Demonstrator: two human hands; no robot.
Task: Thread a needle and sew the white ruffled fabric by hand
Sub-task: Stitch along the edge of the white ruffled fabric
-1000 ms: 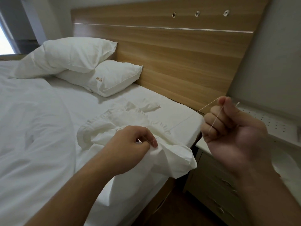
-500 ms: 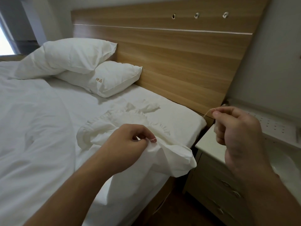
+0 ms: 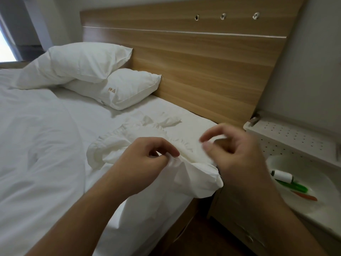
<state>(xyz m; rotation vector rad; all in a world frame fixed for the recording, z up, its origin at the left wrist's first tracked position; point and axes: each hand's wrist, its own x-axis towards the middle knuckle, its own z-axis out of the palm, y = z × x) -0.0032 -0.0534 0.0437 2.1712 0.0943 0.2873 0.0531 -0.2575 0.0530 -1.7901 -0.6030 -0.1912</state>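
The white ruffled fabric (image 3: 140, 133) lies crumpled on the bed near its right edge, one corner hanging over the side. My left hand (image 3: 144, 163) pinches a fold of it between thumb and forefinger. My right hand (image 3: 234, 154) is blurred with motion just right of the fabric, its thumb and forefinger tips drawn together in a pinch over the ruffled edge. The needle and thread it holds are lost in the blur. A spool of white thread (image 3: 282, 175) lies in a white dish (image 3: 304, 209) on the nightstand.
Two white pillows (image 3: 88, 61) lean on the wooden headboard (image 3: 203, 61). A white duvet (image 3: 36, 145) covers the left of the bed. The dish also holds a green pen (image 3: 293, 186) and an orange tool (image 3: 306, 196). A white perforated tray (image 3: 295, 139) sits behind it.
My right hand, which had drawn the thread out high to the right, has swung down and left to the fabric. The left hand has kept its pinch on the fold.
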